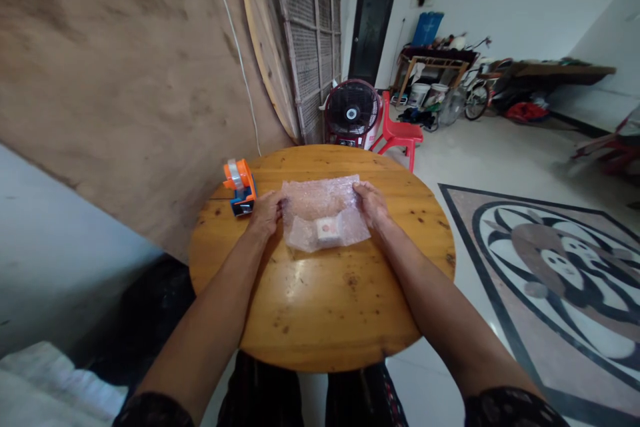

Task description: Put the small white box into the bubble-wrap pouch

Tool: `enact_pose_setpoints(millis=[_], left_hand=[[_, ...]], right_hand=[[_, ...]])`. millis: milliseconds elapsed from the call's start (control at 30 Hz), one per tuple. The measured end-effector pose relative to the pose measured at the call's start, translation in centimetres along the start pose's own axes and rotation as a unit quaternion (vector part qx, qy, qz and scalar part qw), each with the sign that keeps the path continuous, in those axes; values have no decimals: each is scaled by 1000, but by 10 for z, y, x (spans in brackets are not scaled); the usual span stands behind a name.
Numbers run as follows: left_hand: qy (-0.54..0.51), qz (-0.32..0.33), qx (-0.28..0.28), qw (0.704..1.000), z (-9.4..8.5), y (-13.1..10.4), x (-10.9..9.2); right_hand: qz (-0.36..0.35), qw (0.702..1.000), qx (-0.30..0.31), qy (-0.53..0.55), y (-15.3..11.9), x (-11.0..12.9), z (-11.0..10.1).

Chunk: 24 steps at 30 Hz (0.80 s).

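A sheet of clear bubble wrap [320, 195] lies spread over the round wooden table, its near part folded up around a small white box [328, 231] with a reddish mark on top. My left hand [267, 212] grips the sheet's left edge, fingers closed on it. At the right edge my right hand [371, 203] pinches the same sheet, thumb on top. Just beyond my left hand stands an orange and blue tape dispenser [240, 187] carrying a roll of clear tape.
The wooden table [320, 307] has its near edge at my legs. Behind it stand a dark red fan [352, 113] and a red plastic chair [400, 132]. A large brown board [125, 67] leans close on the left. A bicycle [477, 97] is farther back.
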State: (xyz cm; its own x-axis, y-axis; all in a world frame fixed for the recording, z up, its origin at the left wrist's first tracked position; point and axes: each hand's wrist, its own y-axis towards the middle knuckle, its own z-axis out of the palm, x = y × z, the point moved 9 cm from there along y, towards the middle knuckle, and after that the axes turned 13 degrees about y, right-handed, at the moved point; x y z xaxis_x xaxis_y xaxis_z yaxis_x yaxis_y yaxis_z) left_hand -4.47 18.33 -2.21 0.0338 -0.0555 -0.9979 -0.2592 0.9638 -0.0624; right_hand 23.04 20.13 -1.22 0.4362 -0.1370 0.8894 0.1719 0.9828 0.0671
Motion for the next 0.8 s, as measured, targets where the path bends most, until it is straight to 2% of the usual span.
enact_pose_setpoints(millis=[233,333,400,467,567,633,700,800], left_hand=[[85,61,-29,994,-5,-1,-7],[135,122,-83,980,-14,-10,-26],[228,226,-147,936,-19,-26,-54],[247,286,-121,918,-11,-37,-68],[217,308,14,926,12,-44,-68],[227,308,86,920,26,-46,-63],[287,324,85,898,31,-48,-61],[381,365,0,850,25,-53,-69]], right_hand=[[-48,995,-20,-84,11,-3,-15],[-65,992,-20,-104,16,-5,-18],[-74,989,-16,-126,19,-6,-19],[-83,985,-12,-150,20,-6,-19],[-85,983,-1,-164,21,-8,-16],[-86,983,5,-165,21,-8,-15],[-94,981,5,-169,20,-6,-15],[-99,980,0,-174,18,-2,-14]])
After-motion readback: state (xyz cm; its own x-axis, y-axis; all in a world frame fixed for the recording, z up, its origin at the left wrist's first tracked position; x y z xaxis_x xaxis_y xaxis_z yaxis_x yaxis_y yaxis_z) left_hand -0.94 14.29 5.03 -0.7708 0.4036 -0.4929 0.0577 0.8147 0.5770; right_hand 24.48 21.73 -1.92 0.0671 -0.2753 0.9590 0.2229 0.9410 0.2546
